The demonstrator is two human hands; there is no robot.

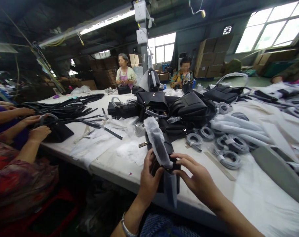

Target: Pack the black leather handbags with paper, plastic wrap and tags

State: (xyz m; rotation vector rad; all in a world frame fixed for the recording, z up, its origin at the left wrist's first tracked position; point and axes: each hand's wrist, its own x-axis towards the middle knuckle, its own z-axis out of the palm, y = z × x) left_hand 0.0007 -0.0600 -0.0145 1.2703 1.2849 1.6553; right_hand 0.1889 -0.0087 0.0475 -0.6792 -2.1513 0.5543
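Observation:
A small black bag (pixel 177 186) stands at the near edge of the white table, between my hands. Milky plastic wrap (pixel 157 141) covers a strap or handle that rises from its top, and a strip of it hangs down the near side. My left hand (pixel 149 176) is closed round the bag's left side, thumb near the top. On the right, my right hand (pixel 192 171) grips the top edge with thumb and fingertips beside the wrap. A metal piece (pixel 143 144) shows just left of the bag.
Black bags (pixel 189 107) are piled beyond my hands. Wrapped coils (pixel 230 159) and a grey-green panel (pixel 279 171) lie right. Black straps (pixel 82 102) and white sheets (pixel 90 146) lie left. A person's hands (pixel 39 133) hold another bag. Two people sit across the table (pixel 107 168).

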